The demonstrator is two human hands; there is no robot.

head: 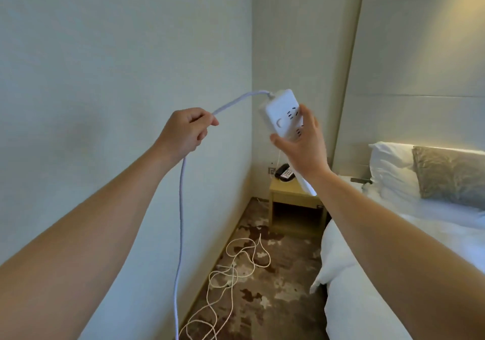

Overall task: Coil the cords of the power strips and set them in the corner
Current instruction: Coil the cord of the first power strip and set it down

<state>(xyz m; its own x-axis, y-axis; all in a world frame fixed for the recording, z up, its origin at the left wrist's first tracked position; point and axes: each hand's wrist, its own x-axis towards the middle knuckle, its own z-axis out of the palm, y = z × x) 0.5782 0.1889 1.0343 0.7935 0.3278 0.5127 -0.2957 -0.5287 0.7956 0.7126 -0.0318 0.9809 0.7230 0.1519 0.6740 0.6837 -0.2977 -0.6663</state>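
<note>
A white power strip [282,112] is held up at chest height in front of the wall corner, gripped from below by my right hand [301,140]. Its thick white cord [181,221] leaves the strip's top end, arcs left and passes through my left hand [185,132], whose fingers curl round it. From that fist the cord hangs straight down past the frame's bottom edge. On the patterned carpet lies a loose tangle of thinner cream cords [236,268] near the wall.
A small wooden nightstand [294,200] with a black telephone [284,173] stands in the far corner. A bed with white linen [393,274] and pillows [393,171] fills the right side. The pale wall [105,77] runs along the left.
</note>
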